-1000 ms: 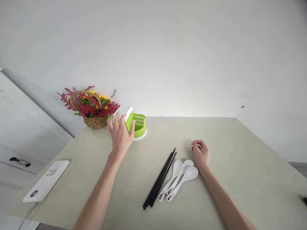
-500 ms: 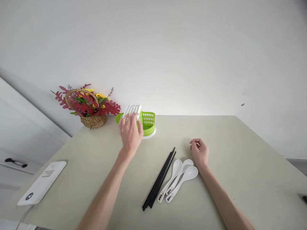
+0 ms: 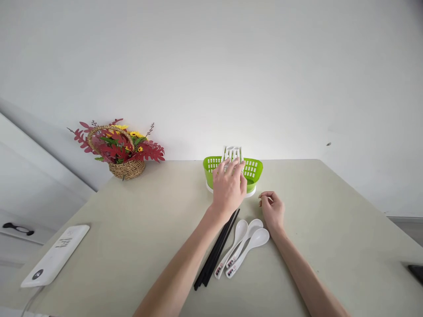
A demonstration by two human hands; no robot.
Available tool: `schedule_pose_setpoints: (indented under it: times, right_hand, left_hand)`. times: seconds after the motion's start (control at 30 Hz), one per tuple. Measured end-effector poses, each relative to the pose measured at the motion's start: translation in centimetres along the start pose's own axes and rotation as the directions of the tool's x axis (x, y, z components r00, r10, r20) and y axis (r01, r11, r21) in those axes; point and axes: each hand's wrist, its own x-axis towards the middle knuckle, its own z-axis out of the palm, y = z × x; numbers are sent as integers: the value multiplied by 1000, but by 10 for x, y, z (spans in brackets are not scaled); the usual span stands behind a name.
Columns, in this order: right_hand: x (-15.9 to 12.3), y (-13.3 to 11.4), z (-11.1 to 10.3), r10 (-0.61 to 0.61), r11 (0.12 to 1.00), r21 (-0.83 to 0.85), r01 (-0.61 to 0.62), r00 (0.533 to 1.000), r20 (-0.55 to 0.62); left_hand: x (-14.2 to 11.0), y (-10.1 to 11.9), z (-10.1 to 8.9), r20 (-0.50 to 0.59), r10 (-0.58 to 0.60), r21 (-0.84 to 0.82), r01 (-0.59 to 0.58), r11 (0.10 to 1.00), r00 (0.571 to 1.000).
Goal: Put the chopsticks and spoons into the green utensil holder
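A green utensil caddy (image 3: 254,169) with slotted walls, a white slatted middle part and a white base stands at the back of the table. My left hand (image 3: 229,185) grips its middle part, fingers over the slats, and hides much of the front. My right hand (image 3: 273,208) rests on the table to the right of the caddy, fingers curled in, with nothing visible in them. Three white spoons (image 3: 259,237) with printed handle ends lie overlapping near my right wrist. Left of them lie several black chopsticks (image 3: 216,253), partly behind my left forearm.
A wicker basket (image 3: 127,169) of red leaves and yellow flowers stands at the back left. A white corded device (image 3: 54,255) lies at the left edge. A dark object (image 3: 415,270) sits at the right edge. The wall (image 3: 284,88) rises behind the table.
My left hand has moved the caddy to the right, from near the flower basket to the middle of the table's back, and turned it. My right hand, the spoons and the chopsticks stay in place.
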Motion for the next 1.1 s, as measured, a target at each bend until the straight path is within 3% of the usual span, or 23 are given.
schedule_pose_setpoints:
  times: [0.37, 0.67, 0.77, 0.87, 0.97, 1.1]
  right_hand:
    - [-5, -5, 2, -19, 989, 144, 17, 1000, 19]
    - [-1, 0, -2, 5, 981, 193, -1, 1000, -18]
    - [-1, 0, -4, 12, 982, 191, -4, 999, -38]
    - [-1, 0, -5, 22, 982, 190, -11, 998, -53]
    - [-1, 0, -6, 24, 984, 176, -14, 998, -51]
    - [-2, 0, -4, 26, 989, 147, -20, 999, -35]
  left_hand:
    - [-4, 29, 0, 39, -44, -84, 47, 995, 998]
    - [-7, 35, -11, 96, 34, -117, -22, 993, 995]
    - [-6, 23, -21, 31, 49, -188, -42, 981, 998]
    - [-12, 2, -26, -102, -18, -249, -8, 969, 995]
    - [-26, -24, -19, -212, -149, -305, 80, 949, 966]
    - [-61, -59, -3, -228, -388, -365, 291, 884, 893]
